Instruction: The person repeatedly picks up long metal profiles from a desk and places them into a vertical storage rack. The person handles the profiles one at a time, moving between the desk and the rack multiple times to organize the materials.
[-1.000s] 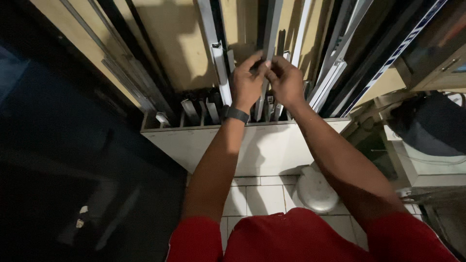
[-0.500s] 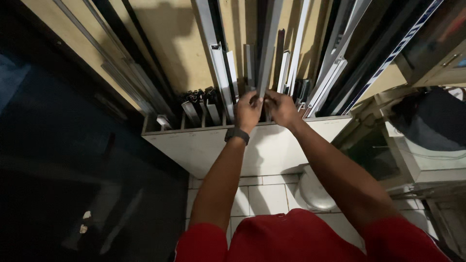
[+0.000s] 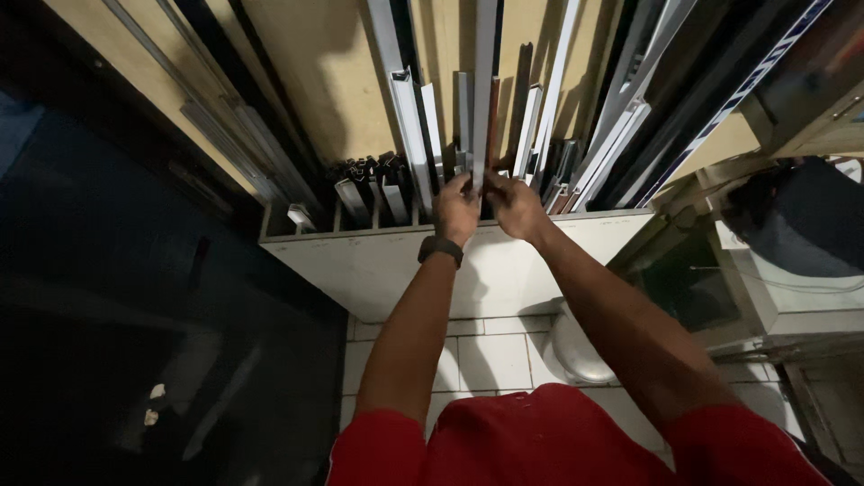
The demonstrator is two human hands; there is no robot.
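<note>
Fingers of left hand (image 3: 457, 205) and right hand (image 3: 515, 203) clamp a long, smooth metal strip (image 3: 484, 90).

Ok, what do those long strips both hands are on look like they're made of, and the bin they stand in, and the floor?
Long strips: likely aluminium or similar metal, silvery with a dull sheen and thin folded channel edges. Both the left hand and the right hand are on one. Bin: looks like painted white board; wood or metal, unclear. Floor: glossy white ceramic-looking tiles with grout lines.
</note>
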